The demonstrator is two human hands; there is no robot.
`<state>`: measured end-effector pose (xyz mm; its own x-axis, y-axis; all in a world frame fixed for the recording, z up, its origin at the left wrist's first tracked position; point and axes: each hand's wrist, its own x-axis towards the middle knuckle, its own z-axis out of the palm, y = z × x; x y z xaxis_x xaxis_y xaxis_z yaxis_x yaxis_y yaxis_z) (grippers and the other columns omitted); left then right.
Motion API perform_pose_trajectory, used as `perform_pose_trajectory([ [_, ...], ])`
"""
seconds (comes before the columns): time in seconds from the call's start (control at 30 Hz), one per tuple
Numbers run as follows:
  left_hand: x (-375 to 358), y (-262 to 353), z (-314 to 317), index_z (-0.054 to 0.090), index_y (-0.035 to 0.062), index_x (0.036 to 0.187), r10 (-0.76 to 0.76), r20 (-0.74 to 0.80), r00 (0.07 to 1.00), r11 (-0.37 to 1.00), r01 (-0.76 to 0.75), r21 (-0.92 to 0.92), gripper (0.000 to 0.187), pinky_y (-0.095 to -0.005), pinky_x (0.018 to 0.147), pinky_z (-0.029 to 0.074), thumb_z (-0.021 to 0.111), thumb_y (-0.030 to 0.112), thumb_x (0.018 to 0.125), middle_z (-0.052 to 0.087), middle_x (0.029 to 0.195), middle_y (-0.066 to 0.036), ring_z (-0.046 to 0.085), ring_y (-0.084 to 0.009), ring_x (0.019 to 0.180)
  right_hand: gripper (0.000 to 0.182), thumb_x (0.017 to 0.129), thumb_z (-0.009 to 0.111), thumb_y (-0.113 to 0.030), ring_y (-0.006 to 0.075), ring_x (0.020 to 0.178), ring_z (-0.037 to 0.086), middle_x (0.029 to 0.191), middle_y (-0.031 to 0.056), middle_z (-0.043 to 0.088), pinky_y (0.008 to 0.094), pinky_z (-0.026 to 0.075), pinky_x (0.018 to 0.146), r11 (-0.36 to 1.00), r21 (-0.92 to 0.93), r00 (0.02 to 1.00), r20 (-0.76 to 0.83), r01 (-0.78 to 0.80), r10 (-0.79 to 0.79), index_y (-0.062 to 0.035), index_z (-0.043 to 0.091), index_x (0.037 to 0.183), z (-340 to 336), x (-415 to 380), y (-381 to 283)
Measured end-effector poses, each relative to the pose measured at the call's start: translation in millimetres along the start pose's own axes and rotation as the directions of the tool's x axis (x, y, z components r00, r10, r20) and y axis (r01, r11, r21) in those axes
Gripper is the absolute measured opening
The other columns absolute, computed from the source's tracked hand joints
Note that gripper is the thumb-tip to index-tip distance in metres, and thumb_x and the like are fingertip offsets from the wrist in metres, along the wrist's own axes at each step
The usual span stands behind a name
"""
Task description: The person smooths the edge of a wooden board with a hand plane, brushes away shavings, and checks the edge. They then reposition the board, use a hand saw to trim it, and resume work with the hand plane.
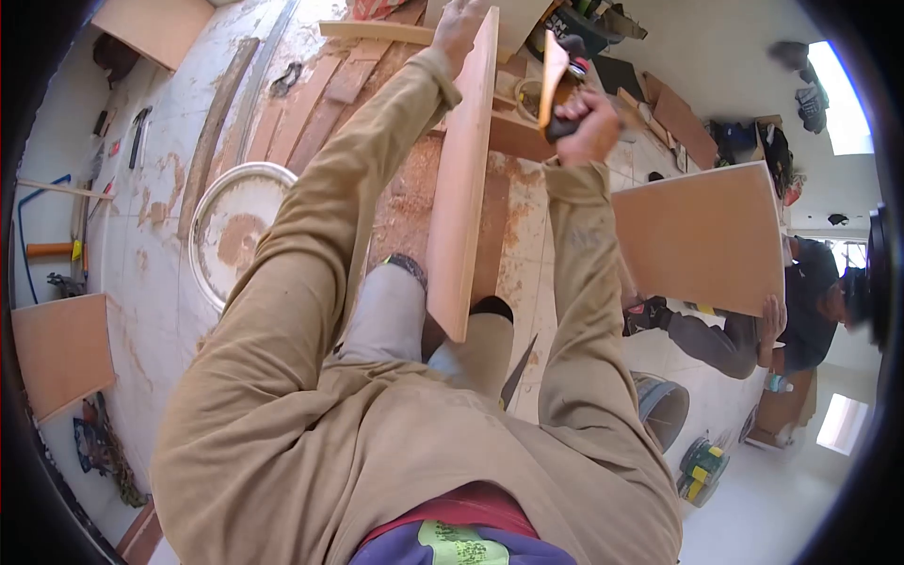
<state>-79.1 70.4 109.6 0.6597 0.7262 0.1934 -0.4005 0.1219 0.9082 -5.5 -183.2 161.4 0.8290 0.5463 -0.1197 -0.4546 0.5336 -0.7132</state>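
A long reddish wooden board [460,198] stands on its narrow edge between my legs, running away from me. At its far end my left hand [458,26] grips the board, its fingertips partly cut off by the top of the view. Raised to the right of the board, my right hand [586,122] is closed round the dark handle of a hand plane [559,87] with orange-yellow sides. The plane is tilted and apart from the board. Wood shavings [400,212] lie on the planks under the board.
A round white lid or tub [240,226] with sawdust stands to the left. At right, another person [810,301] holds a large wooden panel [702,235]. Hammers and a saw lie by the left wall, near a wooden panel [62,353]. A bucket [662,410] stands at lower right.
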Motion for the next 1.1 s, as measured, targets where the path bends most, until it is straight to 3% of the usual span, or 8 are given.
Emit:
perform_pose_trajectory([
  [0.07, -136.0, 42.7, 14.5, 0.021, -0.0034, 0.161, -0.075, 0.019, 0.997, 0.994, 0.074, 0.076, 0.083, -0.0426, 0.119, 0.036, 0.06, 0.041, 0.103, 0.04, 0.158, -0.02, 0.044, -0.0325, 0.143, 0.011, 0.085, 0.057, -0.004, 0.0155, 0.053, 0.041, 0.064, 0.0005, 0.042, 0.0348, 0.042, 0.053, 0.996, -0.026, 0.99, -0.121, -0.081, 0.077, -0.002, 0.056, 0.096, -64.6, -63.3, -21.3],
  [0.13, -244.6, 27.7, 15.7, 0.027, -0.003, 0.16, -0.152, 0.059, 0.987, 0.982, 0.144, 0.126, 0.073, -0.0408, 0.121, 0.034, 0.055, 0.037, 0.106, 0.042, 0.158, -0.019, 0.043, -0.0305, 0.145, 0.012, 0.085, 0.058, -0.004, 0.0148, 0.051, 0.044, 0.063, 0.0018, 0.045, 0.0336, 0.043, 0.052, 0.808, -0.57, 0.987, -0.138, -0.15, 0.085, 0.0014, 0.061, 0.095, -91.2, -144.9, -42.4],
  [0.2, -337.6, -9.5, 11.5, 0.036, -0.0034, 0.157, -0.198, 0.146, 0.969, 0.969, 0.172, 0.176, 0.063, -0.0387, 0.122, 0.032, 0.052, 0.032, 0.108, 0.046, 0.157, -0.017, 0.043, -0.0278, 0.146, 0.013, 0.085, 0.058, -0.004, 0.0146, 0.051, 0.045, 0.062, 0.0029, 0.046, 0.0326, 0.043, 0.051, 0.581, -0.808, 0.993, -0.118, -0.097, 0.001, 0.0034, 0.064, 0.094, -115.5, -222.2, -40.3],
  [0.23, -378.8, -11.6, 16.4, 0.046, -0.0026, 0.152, -0.09, 0.104, 0.99, 0.924, 0.044, 0.38, 0.053, -0.0378, 0.122, 0.033, 0.05, 0.028, 0.109, 0.049, 0.155, -0.016, 0.045, -0.0229, 0.145, 0.013, 0.085, 0.058, -0.003, 0.0143, 0.051, 0.046, 0.062, 0.0035, 0.047, 0.0319, 0.043, 0.051, 0.655, -0.752, 0.99, -0.138, -0.077, -0.042, 0.0042, 0.064, 0.093, -121.8, -261.9, -45.9],
  [0.33, -436.3, 9.6, 7.8, 0.045, -0.0006, 0.154, -0.368, 0.111, 0.923, 0.923, 0.377, -0.077, 0.055, -0.0388, 0.122, 0.033, 0.049, 0.031, 0.11, 0.048, 0.156, -0.015, 0.046, -0.0235, 0.144, 0.013, 0.085, 0.057, -0.001, 0.0138, 0.051, 0.048, 0.061, 0.0054, 0.049, 0.0304, 0.044, 0.051, 0.782, -0.619, 0.985, -0.084, 0.067, -0.15, 0.0066, 0.065, 0.092, -111.8, -353.9, -57.0],
  [0.6, -436.3, 68.0, 44.4, 0.039, 0.0021, 0.158, -0.223, 0.091, 0.97, 0.973, 0.228, -0.044, 0.075, -0.035, 0.118, 0.035, 0.045, 0.057, 0.107, 0.047, 0.155, -0.016, 0.046, -0.0241, 0.139, 0.014, 0.088, 0.056, 0.001, 0.0118, 0.056, 0.053, 0.067, 0.0069, 0.058, 0.0264, 0.044, 0.054, 0.728, -0.659, 0.974, 0.222, 0.19, -0.053, 0.0081, 0.066, 0.096, -84.0, -451.1, -2.6],
  [0.77, -457.0, 56.2, 53.5, 0.056, -0.0038, 0.144, -0.207, -0.074, 0.975, 0.976, 0.212, 0.054, 0.066, -0.0318, 0.108, 0.046, 0.079, 0.029, 0.092, 0.064, 0.134, -0.018, 0.061, -0.0242, 0.125, 0.013, 0.087, 0.058, 0.002, 0.0085, 0.062, 0.055, 0.073, 0.004, 0.062, 0.0243, 0.043, 0.057, 0.623, -0.752, 0.96, 0.28, 0.216, 0.006, 0.0034, 0.068, 0.095, -88.3, -484.1, 13.6],
  [1.1, -384.6, 34.9, 49.8, 0.056, -0.0026, 0.143, -0.068, -0.039, 0.997, 0.985, 0.074, 0.158, 0.057, -0.0292, 0.094, 0.055, 0.072, 0.014, 0.091, 0.065, 0.133, -0.017, 0.066, -0.0179, 0.113, 0.011, 0.081, 0.058, 0.002, 0.0117, 0.064, 0.06, 0.075, 0.0085, 0.067, 0.0249, 0.047, 0.061, 0.639, -0.746, 0.976, 0.216, 0.19, -0.039, 0.0015, 0.068, 0.085, -81.4, -422.4, 18.7],
])
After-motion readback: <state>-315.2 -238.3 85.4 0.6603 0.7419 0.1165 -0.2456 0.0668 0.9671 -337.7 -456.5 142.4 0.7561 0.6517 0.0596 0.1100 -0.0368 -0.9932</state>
